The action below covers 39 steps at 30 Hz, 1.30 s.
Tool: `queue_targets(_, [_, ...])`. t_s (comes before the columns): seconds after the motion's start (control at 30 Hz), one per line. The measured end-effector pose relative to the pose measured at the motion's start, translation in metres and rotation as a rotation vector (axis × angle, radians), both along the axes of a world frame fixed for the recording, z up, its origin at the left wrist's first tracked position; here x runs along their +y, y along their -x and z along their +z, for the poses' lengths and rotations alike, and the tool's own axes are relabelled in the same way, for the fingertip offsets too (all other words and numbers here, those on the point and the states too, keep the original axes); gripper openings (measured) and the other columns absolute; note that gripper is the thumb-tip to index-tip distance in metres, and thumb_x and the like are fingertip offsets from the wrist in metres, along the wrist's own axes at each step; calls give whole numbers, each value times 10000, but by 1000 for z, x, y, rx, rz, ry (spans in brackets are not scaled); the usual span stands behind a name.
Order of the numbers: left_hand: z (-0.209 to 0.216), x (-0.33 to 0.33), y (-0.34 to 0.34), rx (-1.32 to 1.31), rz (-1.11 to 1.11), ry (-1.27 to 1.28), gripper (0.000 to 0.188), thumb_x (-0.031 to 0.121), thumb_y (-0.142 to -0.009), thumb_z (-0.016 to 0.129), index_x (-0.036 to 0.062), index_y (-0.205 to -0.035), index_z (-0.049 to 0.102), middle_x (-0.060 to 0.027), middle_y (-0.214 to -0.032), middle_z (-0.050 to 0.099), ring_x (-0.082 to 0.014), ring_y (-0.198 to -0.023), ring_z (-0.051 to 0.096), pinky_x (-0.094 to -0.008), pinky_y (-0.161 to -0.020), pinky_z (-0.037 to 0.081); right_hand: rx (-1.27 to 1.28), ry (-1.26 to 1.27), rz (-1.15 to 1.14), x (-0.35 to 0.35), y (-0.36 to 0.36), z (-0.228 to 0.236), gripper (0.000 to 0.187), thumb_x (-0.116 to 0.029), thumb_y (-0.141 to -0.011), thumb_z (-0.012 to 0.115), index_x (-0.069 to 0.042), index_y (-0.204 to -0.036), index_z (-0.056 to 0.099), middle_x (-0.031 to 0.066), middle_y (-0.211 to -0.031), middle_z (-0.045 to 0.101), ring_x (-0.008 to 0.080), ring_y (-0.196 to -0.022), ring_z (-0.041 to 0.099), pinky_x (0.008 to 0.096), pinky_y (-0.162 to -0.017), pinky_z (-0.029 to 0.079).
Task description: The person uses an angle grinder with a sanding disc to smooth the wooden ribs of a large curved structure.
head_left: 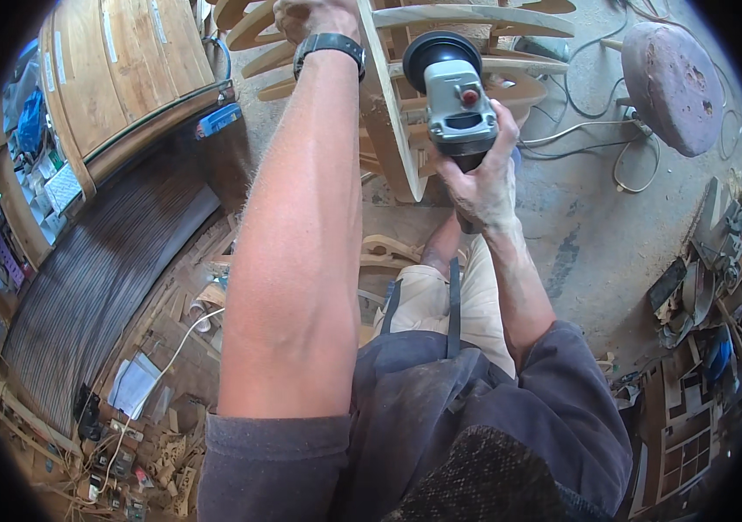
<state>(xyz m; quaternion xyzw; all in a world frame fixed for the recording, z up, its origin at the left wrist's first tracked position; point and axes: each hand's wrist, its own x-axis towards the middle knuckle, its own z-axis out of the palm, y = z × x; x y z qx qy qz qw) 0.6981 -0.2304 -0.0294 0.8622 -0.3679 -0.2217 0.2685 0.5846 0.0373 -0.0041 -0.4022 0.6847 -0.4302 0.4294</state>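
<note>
My right hand (482,193) is wrapped round the rear body of a grey-green power sander (458,96). The sander has a red button on its housing and a round black pad at its far end. Its pad lies beside the upright plank of a pale wooden frame (388,130), which has curved slats fanning out to both sides. I cannot tell whether pad and wood touch. At the top edge, my left hand (314,16), below a dark wristwatch (329,54), is closed on the frame's left slats. Its fingertips are partly cut off by the picture.
A wooden cabinet with a slatted roll front (101,287) stands left, with tools and bottles beyond. Cables (593,130) cross the dusty floor near a round, worn stool seat (674,87). Wood scraps (179,435) lie lower left; metal parts and offcuts (701,278) pile up right.
</note>
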Motion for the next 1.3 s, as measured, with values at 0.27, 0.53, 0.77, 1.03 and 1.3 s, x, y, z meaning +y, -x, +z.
queue_targets(0.27, [3, 1, 8, -126, -22, -11, 616, 413, -999, 329, -106, -1106, 643, -374, -1219, 624, -488, -1150, 625, -512, -1002, 481, 15, 48, 58, 5, -11, -18, 957, -175, -797, 797, -69, -1485, 140, 287, -1179, 634, 470, -1028, 687, 510, -885, 551])
queue_targets(0.53, [2, -3, -1, -600, -396, -108, 414, 235, -1036, 350, -5, -1067, 686, -301, -1088, 703, -439, -1004, 709, -561, -870, 561, 44, -8, 51, 6, -10, -7, 936, -200, -809, 787, -83, -1484, 150, 292, -1173, 635, 468, -1023, 688, 507, -879, 551])
queue_targets(0.77, [0, 3, 7, -571, -422, -83, 374, 196, -1021, 382, -19, -1083, 681, -287, -1058, 716, -448, -981, 713, -532, -829, 583, 28, -6, -10, 7, 2, -10, 919, -205, -795, 787, -103, -1471, 173, 290, -1100, 668, 484, -982, 697, 512, -869, 555])
queue_targets(1.03, [-9, -6, -5, -442, -303, -25, 377, 197, -1025, 376, -22, -1089, 676, -303, -1070, 706, -452, -992, 710, -551, -834, 579, 108, 66, -73, 20, -1, -26, 949, -244, -782, 841, -106, -1472, 204, 254, -1185, 637, 419, -1039, 694, 483, -873, 558])
queue_targets(1.3, [7, 3, 6, -554, -388, -96, 365, 210, -1032, 377, 3, -1088, 672, -296, -1109, 699, -442, -1024, 702, -564, -855, 566, 35, 75, -16, 12, -3, -29, 966, -235, -772, 860, -109, -1471, 206, 257, -1147, 667, 430, -1007, 711, 490, -847, 580])
